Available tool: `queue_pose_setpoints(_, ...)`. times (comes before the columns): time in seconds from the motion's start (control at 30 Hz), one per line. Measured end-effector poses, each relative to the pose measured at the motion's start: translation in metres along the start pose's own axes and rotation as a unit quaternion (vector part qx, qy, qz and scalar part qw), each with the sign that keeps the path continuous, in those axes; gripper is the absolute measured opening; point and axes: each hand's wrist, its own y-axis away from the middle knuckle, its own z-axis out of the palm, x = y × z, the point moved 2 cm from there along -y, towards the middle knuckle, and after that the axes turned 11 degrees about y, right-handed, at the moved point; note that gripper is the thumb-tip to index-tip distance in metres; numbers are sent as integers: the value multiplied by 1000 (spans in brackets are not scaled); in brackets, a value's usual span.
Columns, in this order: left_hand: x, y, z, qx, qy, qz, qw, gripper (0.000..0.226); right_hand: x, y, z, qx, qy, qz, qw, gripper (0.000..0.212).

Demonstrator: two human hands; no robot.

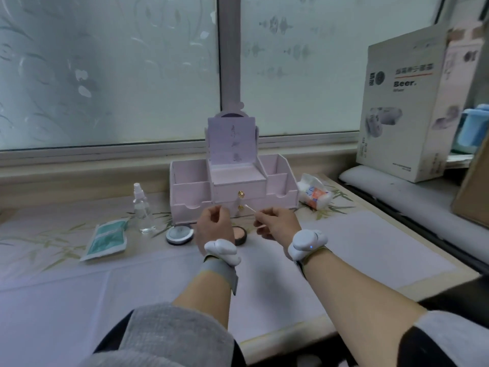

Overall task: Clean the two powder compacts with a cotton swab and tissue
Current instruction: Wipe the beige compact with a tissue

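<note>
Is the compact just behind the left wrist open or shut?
Open: the compact shows bare peach powder inside a dark rim. The left hand covers part of it, and no lid can be seen.

The organizer looked like matt pink painted board, with two shiny brassy metal knobs. Spray bottle was clear glossy plastic, the teal pouch a slick wrap. Tissue pack: crinkly film. Box was matt cardboard, window glass frosted, sleeve soft fuzzy grey cloth.
</note>
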Motion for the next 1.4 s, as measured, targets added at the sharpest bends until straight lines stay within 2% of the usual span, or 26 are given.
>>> queue_pose_setpoints(0.07, 9, 10, 17, -59, 34, 10, 998, 17, -9, 9, -9, -14, 0, -23, 1000, 9)
queue_pose_setpoints(0.17, 13, 43, 50, -162, 64, -10, 985, 11, -4, 29, -44, 8, 2, -21, 1000, 12)
queue_pose_setpoints(0.27, 12, 78, 82, -210, 97, -45, 972, 6, 11, 53, -90, 43, 12, -3, 999, 12)
queue_pose_setpoints(0.33, 11, 106, 111, -260, 105, -66, 958, 8, 22, 71, -127, 89, -7, 23, 996, 11)
queue_pose_setpoints(0.43, 8, 169, 148, -333, 125, -115, 927, 17, 42, 96, -183, 182, -92, 63, 977, 11)
queue_pose_setpoints(0.53, 3, 223, 173, -355, 141, -152, 912, 23, 55, 116, -219, 258, -145, 75, 952, 12)
queue_pose_setpoints(0.67, -27, 290, 192, -424, 88, -181, 883, 17, 106, 150, -256, 349, -119, 114, 922, 12)
queue_pose_setpoints(0.83, -95, 332, 184, -481, -15, -174, 859, 6, 196, 178, -259, 407, -35, 175, 896, 16)
queue_pose_setpoints(0.9, -128, 341, 181, -483, -44, -190, 853, 2, 244, 180, -254, 405, -5, 208, 891, 17)
queue_pose_setpoints(0.97, -147, 341, 174, -485, -81, -212, 844, 12, 281, 181, -244, 396, -12, 255, 882, 24)
queue_pose_setpoints(1.03, -183, 337, 175, -480, -136, -225, 837, 17, 315, 171, -231, 388, -25, 282, 877, 23)
queue_pose_setpoints(1.17, -248, 321, 164, -456, -214, -278, 818, 8, 347, 162, -203, 365, -43, 298, 881, 17)
queue_pose_setpoints(1.23, -275, 315, 170, -464, -258, -258, 807, 13, 365, 148, -197, 337, -86, 315, 883, 14)
queue_pose_setpoints(1.3, -281, 315, 178, -479, -274, -242, 798, 14, 383, 139, -192, 337, -149, 334, 868, 6)
queue_pose_setpoints(1.4, -288, 311, 193, -470, -285, -230, 803, 16, 405, 123, -192, 329, -192, 366, 849, 19)
